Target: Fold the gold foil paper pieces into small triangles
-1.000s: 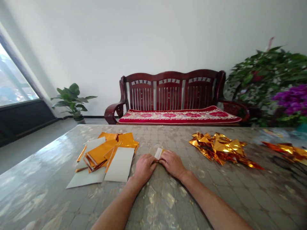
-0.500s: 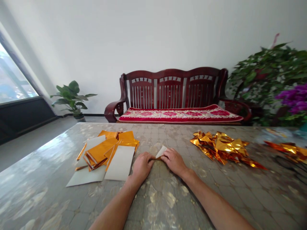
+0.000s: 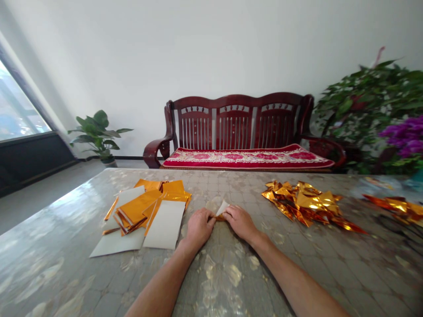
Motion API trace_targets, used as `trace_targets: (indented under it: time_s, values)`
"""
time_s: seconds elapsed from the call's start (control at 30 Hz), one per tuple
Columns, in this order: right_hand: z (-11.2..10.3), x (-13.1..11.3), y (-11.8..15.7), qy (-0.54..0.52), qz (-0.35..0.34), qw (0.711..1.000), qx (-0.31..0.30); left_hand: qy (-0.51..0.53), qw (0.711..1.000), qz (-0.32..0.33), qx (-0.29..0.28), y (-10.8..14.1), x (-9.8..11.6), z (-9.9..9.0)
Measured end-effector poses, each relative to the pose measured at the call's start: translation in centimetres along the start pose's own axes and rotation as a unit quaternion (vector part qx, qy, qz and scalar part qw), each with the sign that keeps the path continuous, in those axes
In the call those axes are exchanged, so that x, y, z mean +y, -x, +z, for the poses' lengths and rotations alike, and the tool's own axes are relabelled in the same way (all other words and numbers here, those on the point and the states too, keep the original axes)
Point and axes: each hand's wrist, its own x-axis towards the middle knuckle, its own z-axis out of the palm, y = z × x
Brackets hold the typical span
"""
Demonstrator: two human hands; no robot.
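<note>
Shifted rightward since the earlier frame, the white tip of the folded foil leans up between the hands. Left hand and right hand pinch it with fingers pressed together; slack pressure could let the slick, springy foil slip open. Crumpled gold triangles lie at 2 o'clock, flat orange sheets at 10 o'clock.

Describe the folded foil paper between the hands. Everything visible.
The folded foil paper is a small piece, white on its upper face, with gold foil showing along its lower edge. A pointed white corner sticks up, away from the person. It is pinched between the left hand and the right hand, low over the table. Its underside is hidden.
</note>
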Motion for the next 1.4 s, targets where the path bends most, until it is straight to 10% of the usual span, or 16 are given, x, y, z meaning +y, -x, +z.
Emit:
trace_targets:
  time_s: [1.4]
  values:
    - [-0.3, -1.5, 0.8, 0.064, 0.013, 0.998, 0.002, -0.072, 0.997, 0.005, -0.033, 1.3, 1.1, -0.6]
